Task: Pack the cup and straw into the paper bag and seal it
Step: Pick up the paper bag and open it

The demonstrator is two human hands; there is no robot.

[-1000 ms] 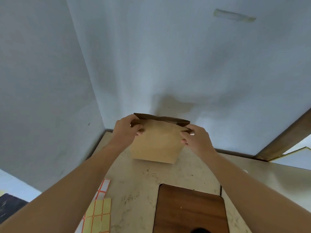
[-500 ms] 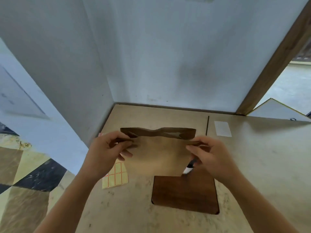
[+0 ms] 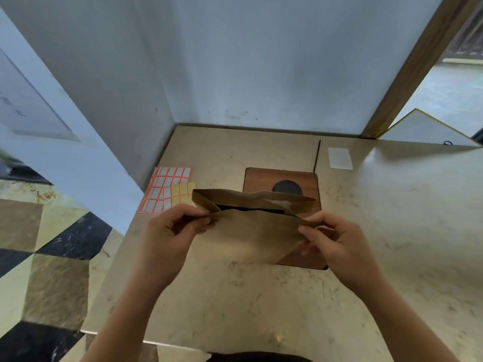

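A brown paper bag [image 3: 251, 233] is held above the table, in front of the wooden board. My left hand [image 3: 167, 233] pinches its left top corner, and my right hand [image 3: 337, 239] pinches the right top corner. The mouth of the bag is slightly parted, showing a dark slit. A round black thing [image 3: 287, 188] shows on the board just behind the bag's top edge; whether it is the cup I cannot tell. No straw is visible.
A dark wooden board [image 3: 311, 184] lies on the beige table [image 3: 379, 231]. Sticker sheets [image 3: 167, 189], white and yellow with red grid lines, lie at the left. A small white card [image 3: 339, 158] sits at the back right. White walls enclose the back and left.
The view has tilted down, and the bag with both hands now sits nearer and lower. The board's round black thing and more of the sticker sheets have come into sight.
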